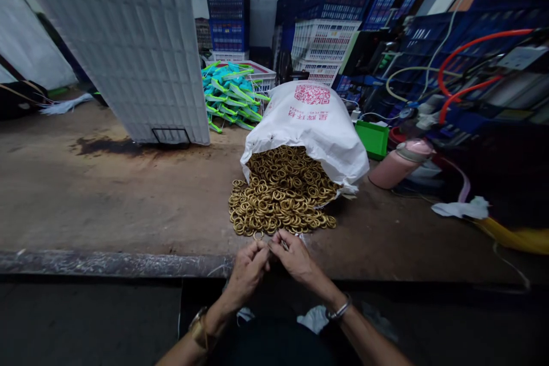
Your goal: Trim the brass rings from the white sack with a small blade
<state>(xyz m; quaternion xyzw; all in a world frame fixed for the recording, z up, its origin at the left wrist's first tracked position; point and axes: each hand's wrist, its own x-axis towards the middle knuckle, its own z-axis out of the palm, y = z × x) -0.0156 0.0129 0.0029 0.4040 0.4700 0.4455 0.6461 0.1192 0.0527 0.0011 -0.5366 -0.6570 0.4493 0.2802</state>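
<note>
My left hand (246,270) and my right hand (295,257) meet at the table's front edge, thumbs and fingertips pinched together. Whatever is between the fingertips is too small and dark to name. A single brass-coloured ring (258,235) shows just beyond my left fingers; whether they touch it I cannot tell. Right behind my hands lies a heap of brass-coloured rings (278,206), spilling from the mouth of a white woven sack (309,120). The sack lies on its side and has red print on it.
Green-and-turquoise pieces (234,94) are piled behind the sack, beside a tall whitish ribbed panel (141,51). To the right are a green tray (372,139), a pink bottle (401,164) and red hoses (446,68). Stacked blue crates (227,14) stand behind the wooden table (107,200).
</note>
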